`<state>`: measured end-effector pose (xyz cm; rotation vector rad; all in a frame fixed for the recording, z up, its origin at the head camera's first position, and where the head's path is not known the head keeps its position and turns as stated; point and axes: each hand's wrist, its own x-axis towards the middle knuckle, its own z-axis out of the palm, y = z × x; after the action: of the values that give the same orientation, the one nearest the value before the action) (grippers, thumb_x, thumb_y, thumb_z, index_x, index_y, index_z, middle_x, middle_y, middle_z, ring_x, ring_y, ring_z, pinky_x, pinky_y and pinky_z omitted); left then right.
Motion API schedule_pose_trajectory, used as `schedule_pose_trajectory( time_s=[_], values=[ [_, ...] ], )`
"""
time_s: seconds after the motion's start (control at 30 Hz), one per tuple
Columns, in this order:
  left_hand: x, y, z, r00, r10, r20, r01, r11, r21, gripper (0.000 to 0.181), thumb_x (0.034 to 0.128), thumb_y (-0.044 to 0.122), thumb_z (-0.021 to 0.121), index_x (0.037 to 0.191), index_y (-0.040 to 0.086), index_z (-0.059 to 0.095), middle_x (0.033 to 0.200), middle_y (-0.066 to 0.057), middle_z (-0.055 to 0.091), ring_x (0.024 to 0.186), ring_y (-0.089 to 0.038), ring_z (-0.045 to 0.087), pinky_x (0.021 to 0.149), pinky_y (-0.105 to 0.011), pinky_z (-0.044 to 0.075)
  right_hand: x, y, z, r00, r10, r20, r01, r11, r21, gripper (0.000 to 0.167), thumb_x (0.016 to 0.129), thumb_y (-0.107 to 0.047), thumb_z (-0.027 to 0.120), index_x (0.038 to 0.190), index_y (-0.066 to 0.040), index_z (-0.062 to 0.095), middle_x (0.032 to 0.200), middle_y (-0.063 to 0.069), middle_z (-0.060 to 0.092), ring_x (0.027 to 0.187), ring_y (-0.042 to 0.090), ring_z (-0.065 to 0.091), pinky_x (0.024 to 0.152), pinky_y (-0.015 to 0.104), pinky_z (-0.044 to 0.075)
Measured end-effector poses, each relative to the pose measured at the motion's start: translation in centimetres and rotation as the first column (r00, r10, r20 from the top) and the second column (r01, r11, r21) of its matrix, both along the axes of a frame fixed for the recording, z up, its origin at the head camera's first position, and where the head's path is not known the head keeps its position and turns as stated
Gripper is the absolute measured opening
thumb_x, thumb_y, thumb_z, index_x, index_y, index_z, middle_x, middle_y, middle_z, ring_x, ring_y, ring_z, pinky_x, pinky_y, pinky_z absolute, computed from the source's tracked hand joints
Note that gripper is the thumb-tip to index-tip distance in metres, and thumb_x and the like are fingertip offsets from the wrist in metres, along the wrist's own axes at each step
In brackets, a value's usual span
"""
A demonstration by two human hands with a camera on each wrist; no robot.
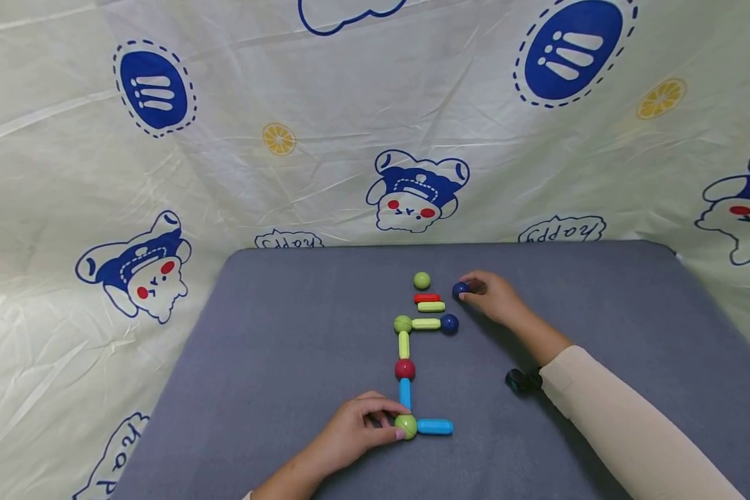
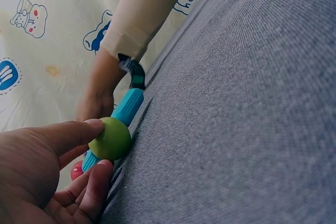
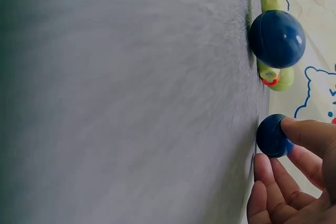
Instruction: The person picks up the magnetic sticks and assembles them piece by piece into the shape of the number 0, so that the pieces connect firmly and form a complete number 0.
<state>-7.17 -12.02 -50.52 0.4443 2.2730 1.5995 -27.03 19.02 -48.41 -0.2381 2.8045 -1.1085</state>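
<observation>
My left hand [image 1: 364, 432] pinches a green ball [image 2: 111, 139] at the near end of a chain of balls and rods. From that ball a blue rod [image 1: 435, 427] points right and another blue rod [image 1: 405, 394] runs away to a red ball [image 1: 405, 369]. Beyond it, a yellow-green rod [image 1: 403, 345] leads to a second green ball [image 1: 403, 324]; a further yellow-green rod [image 1: 426, 323] joins that to a dark blue ball [image 1: 449, 324]. Between thumb and fingers, my right hand [image 1: 490, 297] holds a separate dark blue ball [image 3: 273, 136], just beyond the chain's blue end.
Behind the chain lie a loose red rod [image 1: 427, 298], a yellow-green rod [image 1: 431, 307] and a green ball [image 1: 421, 280]. All rest on a grey cloth-covered table [image 1: 275, 361]. A printed white curtain [image 1: 337, 187] hangs along the far edge. A dark strap [image 1: 523, 381] circles the right wrist.
</observation>
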Motion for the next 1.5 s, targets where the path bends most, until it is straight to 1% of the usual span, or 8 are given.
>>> schedule_pose_trajectory(
  time_s=[0.07, 0.3, 0.63, 0.93, 1.03, 1.17, 1.27, 1.5],
  values=[
    [0.0, 0.0, 0.1, 1.000, -0.002, 0.001, 0.002, 1.000, -0.002, 0.024, 0.0856, 0.026, 0.082, 0.110, 0.024, 0.078, 0.099, -0.001, 0.069, 0.081, -0.001, 0.060, 0.071, -0.018, 0.049, 0.9, 0.7, 0.1, 1.000, -0.003, 0.006, 0.003, 1.000, -0.001, 0.035, 0.099, -0.018, 0.066, 0.131, -0.005, 0.061, 0.126, 0.024, 0.063, 0.106, 0.037, 0.063, 0.069, 0.034, 0.054],
    [-0.1, 0.1, 0.2, 1.000, -0.007, 0.007, 0.007, 1.000, 0.004, 0.024, 0.0857, 0.025, 0.082, 0.110, 0.022, 0.078, 0.097, -0.002, 0.068, 0.080, -0.001, 0.059, 0.071, -0.018, 0.049, 4.4, 2.8, 0.4, 0.999, 0.018, -0.040, -0.017, 1.000, 0.017, 0.033, 0.097, -0.017, 0.069, 0.127, -0.004, 0.065, 0.120, 0.023, 0.067, 0.101, 0.034, 0.066, 0.075, 0.039, 0.055],
    [0.1, -0.1, 0.4, 1.000, -0.003, 0.012, 0.003, 1.000, -0.009, 0.025, 0.0861, 0.027, 0.081, 0.110, 0.023, 0.078, 0.098, 0.000, 0.068, 0.080, -0.001, 0.059, 0.070, -0.018, 0.049, 10.0, 3.6, 0.9, 0.995, 0.103, -0.017, -0.102, 0.994, 0.040, 0.031, 0.094, -0.020, 0.073, 0.123, -0.009, 0.068, 0.112, 0.010, 0.070, 0.088, 0.014, 0.063, 0.070, 0.026, 0.050],
    [0.1, -0.1, 0.4, 1.000, 0.000, 0.025, 0.000, 1.000, -0.002, 0.025, 0.0858, 0.026, 0.082, 0.110, 0.024, 0.078, 0.098, -0.002, 0.068, 0.080, -0.002, 0.059, 0.070, -0.018, 0.049, 14.4, 2.6, 1.1, 0.979, 0.179, 0.098, -0.175, 0.983, -0.048, 0.035, 0.091, -0.030, 0.076, 0.121, -0.014, 0.069, 0.110, 0.002, 0.068, 0.085, 0.005, 0.060, 0.071, 0.023, 0.052],
    [0.2, -0.1, 0.4, 1.000, 0.000, 0.032, 0.000, 1.000, -0.001, 0.024, 0.0860, 0.026, 0.082, 0.110, 0.024, 0.078, 0.099, -0.002, 0.068, 0.080, -0.002, 0.059, 0.070, -0.019, 0.049, 15.5, 2.5, 1.2, 0.967, 0.219, 0.128, -0.210, 0.974, -0.081, 0.036, 0.090, -0.033, 0.077, 0.121, -0.016, 0.068, 0.109, 0.000, 0.067, 0.084, 0.002, 0.060, 0.072, 0.022, 0.052],
    [0.2, 0.0, 0.3, 0.999, 0.003, 0.033, -0.003, 1.000, -0.005, 0.025, 0.0859, 0.026, 0.082, 0.110, 0.024, 0.078, 0.099, -0.003, 0.068, 0.080, -0.002, 0.059, 0.070, -0.019, 0.049, 16.6, 2.1, 1.1, 0.954, 0.275, 0.119, -0.265, 0.960, -0.094, 0.037, 0.090, -0.038, 0.076, 0.121, -0.019, 0.068, 0.107, -0.003, 0.066, 0.086, -0.001, 0.059, 0.074, 0.021, 0.053],
    [0.2, 0.0, 0.3, 0.999, 0.006, 0.033, -0.005, 1.000, -0.015, 0.025, 0.0857, 0.026, 0.082, 0.110, 0.024, 0.078, 0.098, -0.003, 0.068, 0.080, -0.002, 0.059, 0.070, -0.019, 0.049, 17.3, 1.8, 1.1, 0.945, 0.309, 0.104, -0.299, 0.948, -0.106, 0.035, 0.090, -0.040, 0.075, 0.119, -0.021, 0.068, 0.106, -0.005, 0.066, 0.088, -0.001, 0.059, 0.075, 0.021, 0.052],
    [0.0, 0.0, 0.1, 1.000, 0.008, 0.029, -0.007, 1.000, -0.005, 0.025, 0.0856, 0.026, 0.082, 0.110, 0.024, 0.078, 0.097, -0.002, 0.068, 0.080, -0.002, 0.059, 0.071, -0.019, 0.050, 18.3, 0.6, 1.1, 0.913, 0.373, 0.166, -0.348, 0.924, -0.161, 0.031, 0.091, -0.040, 0.075, 0.116, -0.023, 0.069, 0.105, -0.006, 0.066, 0.089, 0.000, 0.058, 0.074, 0.021, 0.051]
  ],
)
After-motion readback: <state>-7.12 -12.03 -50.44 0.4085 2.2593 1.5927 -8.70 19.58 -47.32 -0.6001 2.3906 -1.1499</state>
